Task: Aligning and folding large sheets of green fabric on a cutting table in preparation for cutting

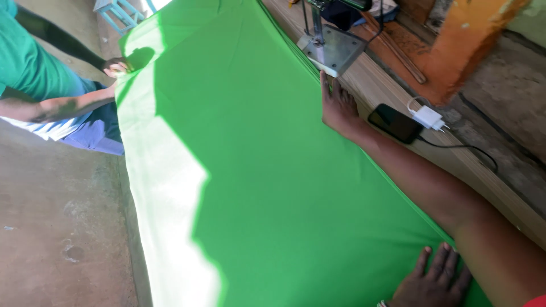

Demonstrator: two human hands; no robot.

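Note:
A large bright green cloth [273,187] lies spread over a long table, partly in sunlight. My right hand [338,106] rests flat on the cloth's edge near a metal machine base, fingers apart, with my arm stretched across the cloth's right side. Near the lower edge of the view, my left hand [433,279] presses flat on the cloth with spread fingers. Neither hand grips anything. At the upper left, another person's hand [117,67] holds the cloth's opposite edge.
A metal machine base [333,50] stands on the wooden table edge [398,96]. Beside my right forearm lie a black phone [394,123] and a white charger [427,117] with its cable. The other person in a green shirt [28,62] stands left, above a bare concrete floor [62,227].

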